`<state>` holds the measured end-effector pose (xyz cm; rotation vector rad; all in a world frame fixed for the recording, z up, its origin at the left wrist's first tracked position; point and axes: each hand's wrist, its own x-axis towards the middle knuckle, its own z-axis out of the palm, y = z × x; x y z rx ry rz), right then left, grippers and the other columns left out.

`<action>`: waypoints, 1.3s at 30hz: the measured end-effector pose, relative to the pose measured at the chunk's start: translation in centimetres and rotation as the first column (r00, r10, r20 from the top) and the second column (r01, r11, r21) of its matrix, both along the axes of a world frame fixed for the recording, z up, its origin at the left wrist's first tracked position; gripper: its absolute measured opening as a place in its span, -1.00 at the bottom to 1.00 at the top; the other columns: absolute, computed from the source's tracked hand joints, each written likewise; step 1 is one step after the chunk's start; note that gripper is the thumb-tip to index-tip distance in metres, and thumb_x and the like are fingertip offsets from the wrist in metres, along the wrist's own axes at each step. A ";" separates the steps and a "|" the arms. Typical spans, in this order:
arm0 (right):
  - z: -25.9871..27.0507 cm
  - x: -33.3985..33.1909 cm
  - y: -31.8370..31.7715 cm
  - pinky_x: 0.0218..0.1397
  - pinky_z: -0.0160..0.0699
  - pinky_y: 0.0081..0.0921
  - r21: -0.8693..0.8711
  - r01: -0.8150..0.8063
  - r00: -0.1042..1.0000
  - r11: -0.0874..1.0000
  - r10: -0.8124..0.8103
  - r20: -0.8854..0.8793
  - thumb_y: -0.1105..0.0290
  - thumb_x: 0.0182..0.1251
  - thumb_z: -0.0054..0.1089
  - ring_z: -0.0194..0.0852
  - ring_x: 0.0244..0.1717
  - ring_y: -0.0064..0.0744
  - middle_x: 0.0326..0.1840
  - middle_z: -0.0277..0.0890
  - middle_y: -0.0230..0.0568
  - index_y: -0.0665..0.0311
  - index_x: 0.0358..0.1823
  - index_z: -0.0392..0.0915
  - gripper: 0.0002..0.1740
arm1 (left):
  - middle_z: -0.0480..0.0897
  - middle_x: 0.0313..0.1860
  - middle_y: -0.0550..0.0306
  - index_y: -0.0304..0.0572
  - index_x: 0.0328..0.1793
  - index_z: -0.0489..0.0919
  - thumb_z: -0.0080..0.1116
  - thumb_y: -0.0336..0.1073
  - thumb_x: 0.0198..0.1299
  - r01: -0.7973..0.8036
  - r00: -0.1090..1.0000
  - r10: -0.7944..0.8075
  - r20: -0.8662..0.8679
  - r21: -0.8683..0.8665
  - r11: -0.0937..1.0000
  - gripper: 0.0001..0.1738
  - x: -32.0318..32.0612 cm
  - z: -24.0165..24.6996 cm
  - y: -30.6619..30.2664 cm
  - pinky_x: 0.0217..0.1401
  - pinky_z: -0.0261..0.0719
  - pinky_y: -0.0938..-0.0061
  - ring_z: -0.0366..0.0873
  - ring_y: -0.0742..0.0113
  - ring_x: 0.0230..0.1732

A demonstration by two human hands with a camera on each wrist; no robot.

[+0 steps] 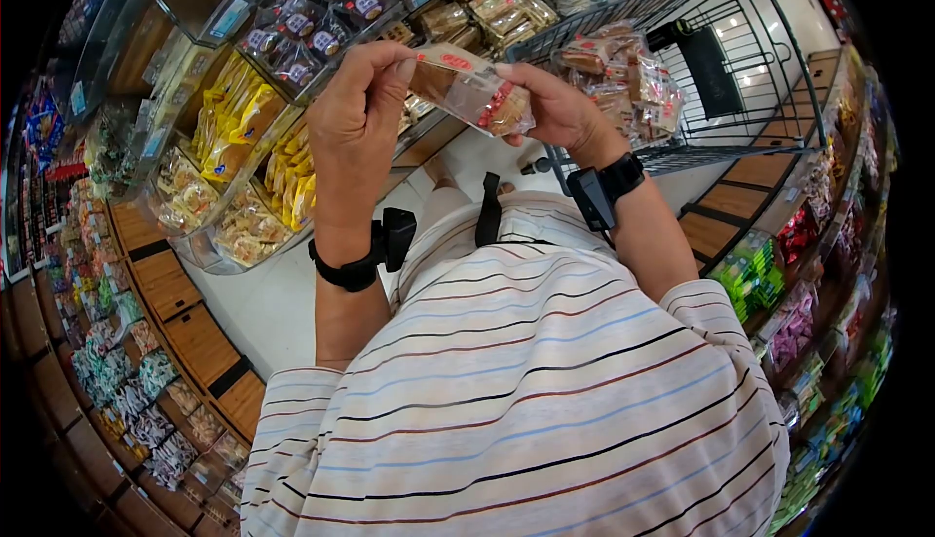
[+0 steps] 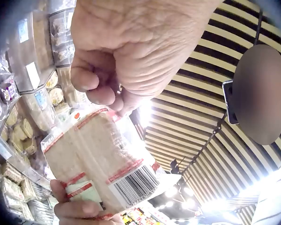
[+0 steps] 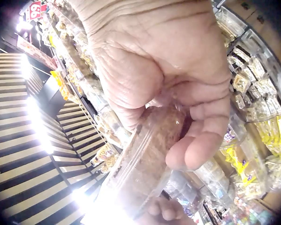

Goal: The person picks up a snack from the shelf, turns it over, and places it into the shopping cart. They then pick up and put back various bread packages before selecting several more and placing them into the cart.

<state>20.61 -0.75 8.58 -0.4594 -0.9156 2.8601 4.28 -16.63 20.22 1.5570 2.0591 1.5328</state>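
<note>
Both hands hold a clear snack packet with red print and brown food inside, raised in front of the body. Its back faces the left wrist camera, showing a barcode and a pale green label. My left hand pinches one end between thumb and fingers. At the other end, my right hand grips it, thumb on one side and fingers on the other, as the right wrist view shows around the packet. Similar packets lie in a heap in the shopping cart, just beyond the right hand.
The dark wire shopping cart stands ahead to the right. Display bins with yellow packets, dark-bagged goods and tan packs line the front and left. More stocked shelves run along the right. White floor shows between them.
</note>
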 end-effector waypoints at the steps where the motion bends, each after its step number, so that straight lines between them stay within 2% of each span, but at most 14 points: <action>1: 0.1 -0.1 -0.1 -0.55 0.62 -0.50 0.000 0.003 1.000 1.000 -0.003 0.010 0.09 0.51 0.09 0.64 -0.55 -0.46 -0.41 0.70 -0.19 0.39 -0.06 0.59 -0.58 | 0.58 -0.39 0.24 -0.23 -0.08 0.62 0.24 -0.42 0.36 -0.005 1.000 0.005 -0.011 0.007 1.000 -0.92 0.0 0.0 0.0 -0.31 0.44 0.64 0.43 0.56 -0.40; 5: 0.1 -0.2 0.2 -0.47 0.67 -0.44 0.074 -0.080 0.996 0.994 0.076 0.055 0.04 0.54 0.05 0.67 -0.47 -0.40 -0.29 0.71 -0.15 0.41 0.05 0.57 -0.51 | 0.60 -0.43 0.18 -0.27 -0.13 0.60 0.21 -0.36 0.39 -0.090 0.996 0.090 0.009 -0.078 0.993 -0.88 0.2 0.4 -0.2 -0.35 0.47 0.56 0.47 0.48 -0.44; 8: 2.5 -0.5 -0.5 -0.19 0.70 -0.40 0.197 -0.026 0.996 0.980 0.008 0.092 -0.05 0.55 -0.01 0.70 -0.20 -0.37 -0.04 0.68 -0.11 0.38 0.20 0.51 -0.41 | 0.61 -0.45 0.15 -0.28 -0.15 0.58 0.20 -0.33 0.40 -0.139 0.990 0.137 -0.042 -0.062 0.988 -0.85 -0.1 0.2 -0.2 -0.36 0.49 0.52 0.50 0.43 -0.46; 10: 2.3 -0.7 -0.3 0.02 0.61 -0.40 0.364 0.063 0.983 0.929 -0.121 0.139 -0.09 0.56 -0.04 0.63 0.01 -0.37 0.09 0.61 -0.12 0.35 0.29 0.46 -0.37 | 0.61 -0.45 0.14 -0.28 -0.15 0.58 0.20 -0.32 0.40 -0.163 0.984 0.159 -0.074 -0.050 0.985 -0.84 -0.2 0.3 -0.4 -0.36 0.50 0.50 0.51 0.41 -0.46; 11: 2.2 -0.8 -0.2 0.13 0.57 -0.40 0.446 0.103 0.970 0.889 -0.189 0.152 -0.11 0.56 -0.06 0.59 0.11 -0.37 0.16 0.58 -0.12 0.34 0.34 0.43 -0.35 | 0.61 -0.45 0.14 -0.28 -0.15 0.58 0.20 -0.32 0.40 -0.174 0.983 0.170 -0.061 -0.052 0.983 -0.84 -0.3 0.4 -0.4 -0.36 0.50 0.51 0.51 0.41 -0.47; 14: 5.1 -0.1 -0.7 0.26 0.42 -0.47 0.672 0.301 0.924 0.676 -0.380 -0.031 -0.14 0.55 -0.07 0.48 0.24 -0.40 0.18 0.55 -0.16 0.33 0.32 0.45 -0.33 | 0.61 -0.46 0.13 -0.27 -0.15 0.58 0.19 -0.31 0.40 -0.195 0.980 0.194 -0.032 -0.047 0.980 -0.84 -0.5 0.2 -0.5 -0.36 0.50 0.51 0.51 0.42 -0.47; 15: 6.1 0.1 -0.9 0.28 0.41 -0.45 0.686 0.356 0.920 0.634 -0.367 -0.138 -0.06 0.51 0.08 0.47 0.25 -0.38 0.17 0.55 -0.18 0.33 0.27 0.47 -0.40 | 0.61 -0.45 0.13 -0.27 -0.15 0.58 0.19 -0.31 0.40 -0.199 0.980 0.198 -0.032 -0.038 0.979 -0.84 -0.6 0.0 -0.5 -0.36 0.50 0.50 0.51 0.42 -0.47; 18: 8.1 0.3 -1.7 0.41 0.35 -0.35 0.860 0.341 0.920 0.380 -0.322 -0.223 0.14 0.46 0.20 0.43 0.33 -0.34 0.29 0.49 -0.12 0.33 0.22 0.46 -0.53 | 0.61 -0.45 0.13 -0.27 -0.15 0.58 0.19 -0.30 0.40 -0.224 0.973 0.222 -0.058 -0.034 0.974 -0.84 -0.5 0.1 -0.6 -0.36 0.50 0.50 0.51 0.42 -0.47; 21: 8.5 -0.3 -2.7 0.27 0.42 -0.38 0.889 0.390 0.885 0.239 -0.364 -0.290 0.31 0.30 0.36 0.52 0.17 -0.33 0.06 0.59 -0.15 0.33 0.05 0.53 -0.63 | 0.61 -0.45 0.13 -0.27 -0.14 0.58 0.18 -0.30 0.41 -0.248 0.966 0.245 -0.086 -0.024 0.968 -0.84 -0.1 0.5 -0.5 -0.37 0.50 0.50 0.51 0.42 -0.48; 25: 9.4 -0.9 -3.1 0.22 0.45 -0.41 0.897 0.395 0.879 0.200 -0.367 -0.305 0.42 0.30 0.27 0.56 0.07 -0.32 -0.01 0.61 -0.09 0.35 -0.14 0.52 -0.81 | 0.60 -0.45 0.13 -0.26 -0.13 0.59 0.18 -0.32 0.40 -0.256 0.959 0.255 -0.121 0.003 0.967 -0.86 -0.1 0.3 -0.6 -0.38 0.50 0.49 0.51 0.40 -0.49; 27: 9.8 -1.0 -3.3 0.19 0.48 -0.42 0.889 0.417 0.866 0.189 -0.381 -0.325 0.48 0.29 0.23 0.57 0.04 -0.32 -0.02 0.61 -0.07 0.36 -0.20 0.51 -0.87 | 0.59 -0.46 0.13 -0.26 -0.13 0.59 0.19 -0.32 0.39 -0.259 0.962 0.260 -0.080 0.024 0.966 -0.86 0.0 0.1 -0.7 -0.39 0.50 0.49 0.51 0.39 -0.49; 33: 9.8 -1.3 -3.4 0.12 0.51 -0.43 0.868 0.465 0.839 0.175 -0.400 -0.369 0.54 0.30 0.14 0.59 -0.02 -0.31 -0.05 0.61 -0.08 0.35 -0.17 0.49 -0.90 | 0.59 -0.43 0.13 -0.24 -0.13 0.59 0.22 -0.31 0.37 -0.276 0.955 0.281 -0.097 0.069 0.959 -0.86 0.0 -0.1 -0.8 -0.39 0.50 0.48 0.51 0.38 -0.48; 36: 10.0 -1.3 -3.4 0.09 0.52 -0.42 0.883 0.467 0.824 0.049 -0.386 -0.414 0.55 0.31 0.13 0.59 -0.04 -0.29 -0.07 0.61 -0.08 0.36 -0.17 0.49 -0.90 | 0.60 -0.42 0.13 -0.24 -0.13 0.59 0.22 -0.31 0.37 -0.279 0.953 0.288 -0.090 0.104 0.955 -0.86 -0.1 -0.5 -0.7 -0.39 0.50 0.48 0.51 0.38 -0.48; 39: 9.9 -1.4 -3.5 0.06 0.53 -0.42 0.882 0.469 0.819 0.034 -0.391 -0.420 0.55 0.30 0.13 0.60 -0.06 -0.28 -0.07 0.62 -0.08 0.36 -0.18 0.48 -0.90 | 0.60 -0.41 0.13 -0.24 -0.14 0.59 0.22 -0.31 0.37 -0.280 0.954 0.290 -0.080 0.112 0.953 -0.86 -0.1 -0.6 -0.7 -0.38 0.50 0.47 0.51 0.37 -0.48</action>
